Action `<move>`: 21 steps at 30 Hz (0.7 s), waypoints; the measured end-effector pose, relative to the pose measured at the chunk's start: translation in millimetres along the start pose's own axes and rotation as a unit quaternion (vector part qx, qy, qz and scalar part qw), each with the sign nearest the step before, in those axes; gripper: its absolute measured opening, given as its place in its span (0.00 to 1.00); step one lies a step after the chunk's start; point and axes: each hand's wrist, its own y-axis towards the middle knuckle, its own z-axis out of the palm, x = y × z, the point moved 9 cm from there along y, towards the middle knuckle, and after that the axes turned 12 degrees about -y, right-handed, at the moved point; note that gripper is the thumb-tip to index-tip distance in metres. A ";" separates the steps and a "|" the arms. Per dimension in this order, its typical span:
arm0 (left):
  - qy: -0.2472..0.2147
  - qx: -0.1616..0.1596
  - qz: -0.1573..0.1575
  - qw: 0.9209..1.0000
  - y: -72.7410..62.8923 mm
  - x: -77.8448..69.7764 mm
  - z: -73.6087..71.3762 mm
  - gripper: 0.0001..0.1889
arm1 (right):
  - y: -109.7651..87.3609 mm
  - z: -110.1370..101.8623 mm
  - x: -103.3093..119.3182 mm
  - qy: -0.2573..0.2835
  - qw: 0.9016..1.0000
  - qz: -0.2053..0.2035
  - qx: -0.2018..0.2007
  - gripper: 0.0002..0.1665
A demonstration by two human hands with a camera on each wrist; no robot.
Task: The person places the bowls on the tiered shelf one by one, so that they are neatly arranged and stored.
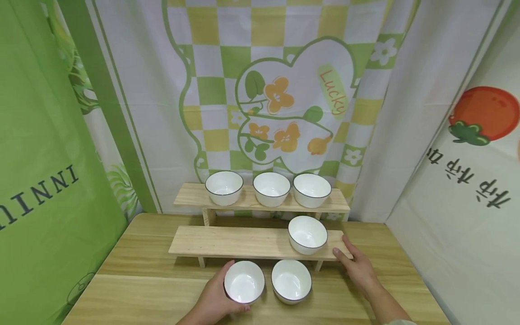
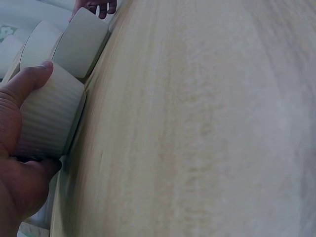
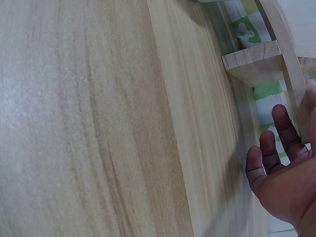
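Observation:
My left hand [image 1: 215,293] grips a white bowl [image 1: 245,282] with a dark rim by its left side, thumb and fingers spread round its wall. In the left wrist view that bowl [image 2: 49,113] shows a ribbed outside, close over the tabletop. Just right of it stands a second white bowl [image 1: 291,280]. At the right end of the lower wooden shelf [image 1: 231,241] is my right hand [image 1: 361,268], which holds the board's end between thumb and fingers. Its other fingers [image 3: 269,150] extend loosely below the board in the right wrist view.
Another white bowl [image 1: 307,234] sits on the lower shelf's right part. Three more, among them a left bowl [image 1: 224,188], line the upper shelf [image 1: 191,195] behind. Printed curtains [image 1: 154,113] enclose the wooden table [image 1: 134,289] at the back and sides.

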 end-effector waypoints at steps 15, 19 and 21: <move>-0.041 0.015 -0.015 0.999 1.2 -14.7 -0.4 0.67 | 0.9 0.4 -0.6 0.015 1.000 0.004 0.002 0.55; -0.042 0.009 -0.003 0.999 2.6 -22.8 -2.0 0.66 | 1.2 0.7 -0.4 0.011 1.000 0.004 0.002 0.56; -0.039 0.003 0.003 0.999 3.3 -27.4 -3.0 0.65 | 1.1 0.6 -0.4 0.011 1.000 0.004 0.002 0.56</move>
